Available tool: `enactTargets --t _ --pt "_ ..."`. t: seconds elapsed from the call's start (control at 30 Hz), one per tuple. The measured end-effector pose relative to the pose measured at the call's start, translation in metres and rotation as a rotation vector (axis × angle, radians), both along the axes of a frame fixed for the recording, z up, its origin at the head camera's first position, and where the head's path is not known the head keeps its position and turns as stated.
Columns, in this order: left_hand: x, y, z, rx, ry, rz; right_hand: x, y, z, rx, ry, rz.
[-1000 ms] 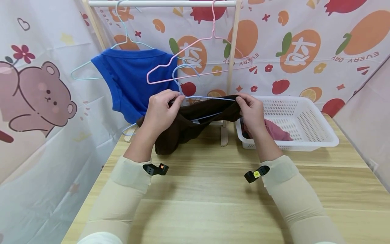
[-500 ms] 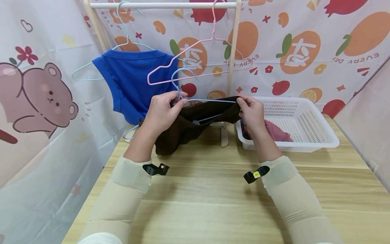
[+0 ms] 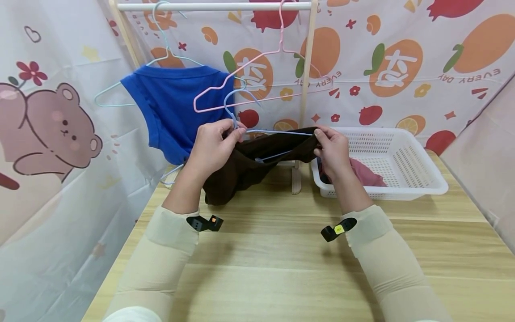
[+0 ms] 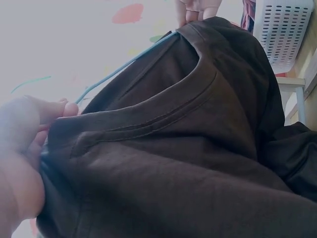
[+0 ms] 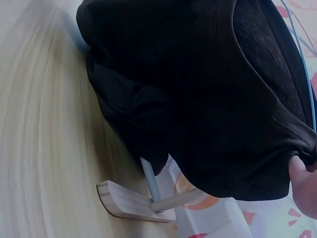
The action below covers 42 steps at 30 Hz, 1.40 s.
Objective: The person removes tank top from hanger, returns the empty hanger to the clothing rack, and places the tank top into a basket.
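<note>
A dark brown garment (image 3: 245, 167) hangs between both hands above the wooden table (image 3: 281, 259), with a light blue wire hanger (image 3: 277, 132) threaded through its neck opening. My left hand (image 3: 213, 145) pinches the garment's left shoulder and the hanger near its hook. My right hand (image 3: 331, 147) pinches the right shoulder over the hanger's end. In the left wrist view the brown collar (image 4: 163, 116) fills the frame, the hanger wire (image 4: 129, 64) above it. The right wrist view shows the brown cloth (image 5: 208, 99) drooping toward the table.
A rack rail (image 3: 213, 6) at the back carries a blue top (image 3: 173, 107) on a hanger and a bare pink hanger (image 3: 257, 76). The rack's wooden post (image 3: 303, 89) stands behind the garment. A white basket (image 3: 398, 165) with pink cloth (image 3: 364, 174) sits at right.
Both hands have shifted only slightly while working the brown garment's shoulders over the blue hanger; the hanger's hook tilted a little to the left.
</note>
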<state>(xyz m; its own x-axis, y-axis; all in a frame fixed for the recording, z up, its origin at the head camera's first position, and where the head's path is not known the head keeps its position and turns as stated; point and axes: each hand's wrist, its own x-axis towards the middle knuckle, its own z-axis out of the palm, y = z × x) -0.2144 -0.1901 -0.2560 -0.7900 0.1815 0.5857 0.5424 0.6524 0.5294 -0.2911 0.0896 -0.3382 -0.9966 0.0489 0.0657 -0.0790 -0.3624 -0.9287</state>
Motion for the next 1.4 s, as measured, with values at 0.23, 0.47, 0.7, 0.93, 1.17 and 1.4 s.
enactTargets --t 0.23,0.47,0.7,0.93,1.17,1.4 --pt "-0.001 -0.001 0.000 0.049 0.044 0.011 -0.003 0.002 -0.002 -0.188 -0.037 0.107" --pt "-0.001 -0.004 0.000 0.103 0.101 0.027 -0.001 0.004 -0.002 -0.426 -0.047 0.221" --pt "0.000 -0.008 0.004 0.111 0.097 0.045 0.003 0.002 0.000 -0.515 -0.036 0.257" --pt "0.000 -0.010 0.007 0.132 0.064 0.042 0.005 0.001 -0.001 -0.576 -0.007 0.297" --pt "-0.001 -0.002 0.004 0.181 0.074 -0.002 0.004 -0.006 -0.005 -0.574 0.013 0.294" --pt "-0.003 0.010 0.003 0.185 0.091 -0.029 0.003 -0.018 -0.012 -0.503 -0.022 0.267"
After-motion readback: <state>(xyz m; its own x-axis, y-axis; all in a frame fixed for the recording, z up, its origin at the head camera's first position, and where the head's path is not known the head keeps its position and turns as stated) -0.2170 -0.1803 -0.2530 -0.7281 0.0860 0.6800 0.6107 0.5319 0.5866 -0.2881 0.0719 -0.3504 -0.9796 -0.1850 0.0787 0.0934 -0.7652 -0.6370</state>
